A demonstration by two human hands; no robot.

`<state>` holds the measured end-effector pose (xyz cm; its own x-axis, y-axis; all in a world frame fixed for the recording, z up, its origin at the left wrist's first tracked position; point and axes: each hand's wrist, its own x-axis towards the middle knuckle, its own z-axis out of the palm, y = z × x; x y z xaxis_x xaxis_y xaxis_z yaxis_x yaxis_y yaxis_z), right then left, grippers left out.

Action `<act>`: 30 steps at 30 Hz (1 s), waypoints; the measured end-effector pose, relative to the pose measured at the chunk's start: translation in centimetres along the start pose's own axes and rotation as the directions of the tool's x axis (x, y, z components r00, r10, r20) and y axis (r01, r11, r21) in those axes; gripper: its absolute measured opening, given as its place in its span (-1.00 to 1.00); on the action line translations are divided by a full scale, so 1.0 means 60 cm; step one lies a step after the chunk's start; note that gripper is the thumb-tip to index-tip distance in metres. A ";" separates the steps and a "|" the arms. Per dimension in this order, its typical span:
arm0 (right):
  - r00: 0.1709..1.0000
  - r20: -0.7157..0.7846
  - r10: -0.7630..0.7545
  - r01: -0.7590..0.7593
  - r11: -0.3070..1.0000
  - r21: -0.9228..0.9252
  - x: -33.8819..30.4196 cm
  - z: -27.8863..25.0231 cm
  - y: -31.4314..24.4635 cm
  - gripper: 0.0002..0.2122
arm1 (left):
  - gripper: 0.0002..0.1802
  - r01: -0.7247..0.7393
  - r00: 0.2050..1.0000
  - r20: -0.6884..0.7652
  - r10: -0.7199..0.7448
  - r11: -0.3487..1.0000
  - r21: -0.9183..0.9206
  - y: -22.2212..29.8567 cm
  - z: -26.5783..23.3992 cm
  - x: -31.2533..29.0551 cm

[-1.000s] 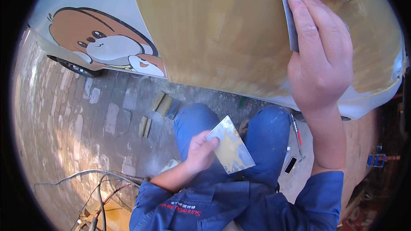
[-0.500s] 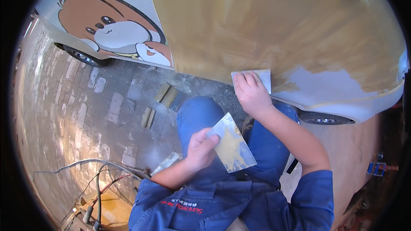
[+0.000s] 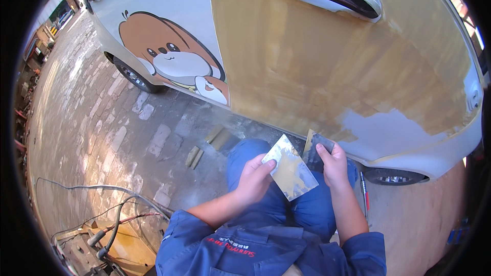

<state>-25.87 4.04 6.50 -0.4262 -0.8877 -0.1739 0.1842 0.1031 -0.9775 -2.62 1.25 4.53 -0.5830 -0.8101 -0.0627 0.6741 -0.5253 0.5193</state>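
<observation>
My left hand (image 3: 254,178) grips a flat rectangular plate (image 3: 292,176), its thumb on top. Tan filler is smeared over the plate's pale face. In my right hand (image 3: 335,163) is a thin spreader (image 3: 313,149) with a tan edge and a dark grey face, pinched between thumb and fingers. Both tools are above my knees, close together; I cannot tell whether they touch. Before me stands a white vehicle whose side panel (image 3: 307,71) is largely coated in streaky tan filler. A pale patch (image 3: 383,130) shows low on the right.
Two small tan block-like pieces, one (image 3: 194,157) nearer me and one (image 3: 217,135) nearer the vehicle, lie on the paving. Wheels (image 3: 134,75) (image 3: 394,176) flank the work area. Cables (image 3: 120,194) run lower left beside a yellow object (image 3: 130,245). A red-and-silver stick-like tool (image 3: 364,189) lies at right.
My right hand has come off the vehicle's panel with the spreader and down beside the plate. The view has tilted up, showing more of the vehicle, including its dark upper recess.
</observation>
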 end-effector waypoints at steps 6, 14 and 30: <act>0.883 0.077 -0.463 0.469 0.874 -0.130 0.046 0.047 -0.168 -0.77 | -0.68 -0.023 1.000 0.004 0.023 1.000 0.010 -0.014 0.019 0.001; 0.069 0.551 -0.832 0.584 -0.414 -0.698 0.043 0.149 -0.345 -0.67 | -0.67 0.041 0.999 0.007 -0.041 0.999 -0.013 -0.022 0.010 -0.019; 0.031 0.701 -0.713 0.287 -0.665 -0.689 0.110 0.209 -0.351 -0.65 | -0.66 0.034 0.999 0.039 -0.032 0.998 -0.052 0.009 -0.044 -0.003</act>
<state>-21.44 -9.62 27.46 0.4760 -0.4152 0.7753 -0.8555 -0.0142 0.5177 -0.94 0.40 2.56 -0.6216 -0.7820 -0.0454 0.6765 -0.5652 0.4721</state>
